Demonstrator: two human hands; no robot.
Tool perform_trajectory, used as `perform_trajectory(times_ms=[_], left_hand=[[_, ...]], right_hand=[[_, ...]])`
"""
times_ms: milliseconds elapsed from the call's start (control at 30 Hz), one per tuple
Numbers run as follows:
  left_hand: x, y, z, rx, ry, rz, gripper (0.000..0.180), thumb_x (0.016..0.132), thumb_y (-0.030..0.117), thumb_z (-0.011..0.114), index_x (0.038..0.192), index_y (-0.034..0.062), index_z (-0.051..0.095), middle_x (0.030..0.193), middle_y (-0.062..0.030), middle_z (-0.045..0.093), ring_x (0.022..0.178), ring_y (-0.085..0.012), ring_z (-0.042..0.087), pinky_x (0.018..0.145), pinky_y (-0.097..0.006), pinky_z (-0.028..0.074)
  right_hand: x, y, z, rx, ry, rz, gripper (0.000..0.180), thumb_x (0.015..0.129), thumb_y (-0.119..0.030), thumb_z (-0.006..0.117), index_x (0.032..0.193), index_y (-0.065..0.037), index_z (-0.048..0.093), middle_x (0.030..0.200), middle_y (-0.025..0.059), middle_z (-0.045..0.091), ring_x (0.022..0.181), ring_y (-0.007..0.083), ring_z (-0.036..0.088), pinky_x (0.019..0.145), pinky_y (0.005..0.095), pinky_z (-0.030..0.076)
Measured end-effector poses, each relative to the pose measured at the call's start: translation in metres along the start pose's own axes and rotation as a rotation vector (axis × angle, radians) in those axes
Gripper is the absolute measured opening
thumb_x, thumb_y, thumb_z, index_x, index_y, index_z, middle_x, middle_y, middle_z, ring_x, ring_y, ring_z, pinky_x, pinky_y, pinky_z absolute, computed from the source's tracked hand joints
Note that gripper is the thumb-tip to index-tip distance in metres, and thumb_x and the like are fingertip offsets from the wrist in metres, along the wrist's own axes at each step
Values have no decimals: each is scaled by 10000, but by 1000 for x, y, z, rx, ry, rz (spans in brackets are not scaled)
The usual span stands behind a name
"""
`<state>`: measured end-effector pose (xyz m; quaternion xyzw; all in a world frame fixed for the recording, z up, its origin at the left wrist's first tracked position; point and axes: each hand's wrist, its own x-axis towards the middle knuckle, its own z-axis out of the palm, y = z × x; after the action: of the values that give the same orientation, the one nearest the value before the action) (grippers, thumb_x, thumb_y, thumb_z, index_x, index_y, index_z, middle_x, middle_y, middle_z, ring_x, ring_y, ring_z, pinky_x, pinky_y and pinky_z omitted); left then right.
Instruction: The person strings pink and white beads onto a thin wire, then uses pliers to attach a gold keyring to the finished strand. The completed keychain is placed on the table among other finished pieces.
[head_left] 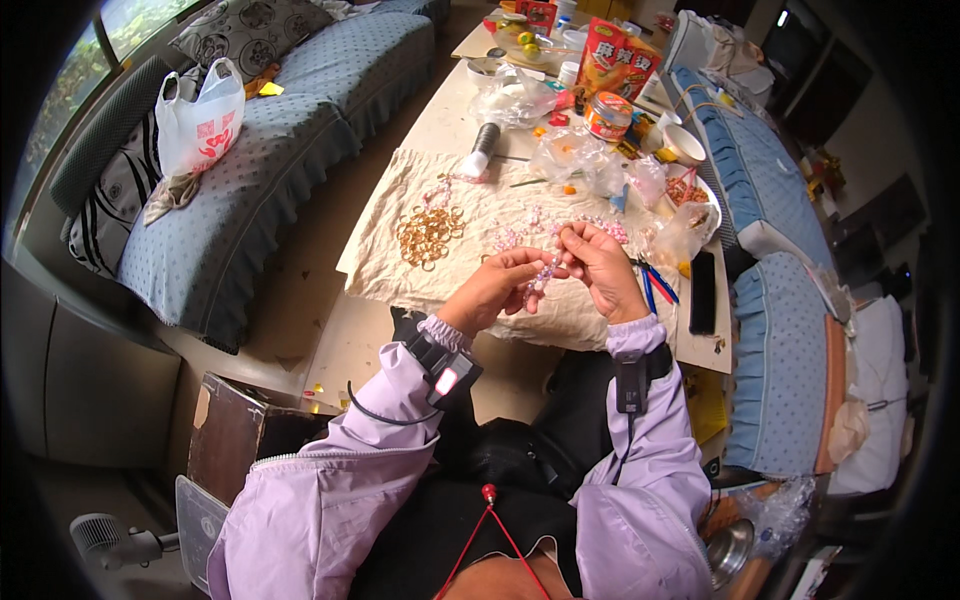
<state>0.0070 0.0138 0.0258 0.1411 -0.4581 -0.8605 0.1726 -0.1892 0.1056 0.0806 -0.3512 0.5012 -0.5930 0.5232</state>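
Between my two hands hangs a strand of pink and purple beads (541,280), held above the near edge of a cream cloth (385,215). The fingers of my left hand (500,285) pinch the strand, and its lower end dangles beside them. My right hand (598,262) pinches the strand's upper end with thumb and forefinger. Just past my hands lie loose pink beads (508,238). A heap of gold rings (430,236) rests on the cloth to the left. Pliers with blue and red handles (658,284) lie close to my right hand.
A black phone (703,293) lies at the table's right edge. Farther back are clear plastic bags (580,160), a round orange-labelled tub (607,116), a red food packet (617,62) and a dark-capped bottle (483,150). Blue-covered sofas (270,140) flank the table.
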Motion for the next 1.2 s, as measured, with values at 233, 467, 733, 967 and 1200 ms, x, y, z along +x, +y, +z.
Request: perform_trajectory(times_ms=[233,467,733,967,1200], left_hand=[[11,5,4,139,-3,44,293,1092,159,675,1355,30,669,1210,-68,766,871,-91,704,783,-253,584],[41,6,14,372,88,279,255,1086,153,703,1281,-9,721,1185,-44,763,1085,-131,711,975,-295,556],[63,6,15,463,103,210,249,1115,202,663,1259,5,713,1189,-33,755,1027,-113,697,924,-272,545],[67,13,27,284,101,48,229,1096,210,695,1270,61,707,947,40,695,726,-37,577,631,-211,443],[76,16,29,320,108,153,202,1078,200,717,1169,21,742,1015,-57,791,701,-54,600,617,-220,472]], right_hand=[[9,3,-4,-84,59,-74,146,1084,-205,700,1144,-72,696,949,-30,703,721,3,551,601,161,390],[22,-2,-22,-118,30,-123,174,1080,-212,709,1165,-60,702,955,-28,717,729,-4,556,607,160,372],[33,-4,-46,-217,50,-204,188,1088,-181,691,1167,-13,719,974,-25,712,812,7,579,703,182,429],[32,-2,-50,-131,33,-185,170,1086,-145,686,1122,15,731,999,-3,726,909,51,639,821,223,522],[26,-9,-46,-152,10,-198,167,1074,-151,706,1123,6,734,975,3,724,903,58,643,804,217,520]])
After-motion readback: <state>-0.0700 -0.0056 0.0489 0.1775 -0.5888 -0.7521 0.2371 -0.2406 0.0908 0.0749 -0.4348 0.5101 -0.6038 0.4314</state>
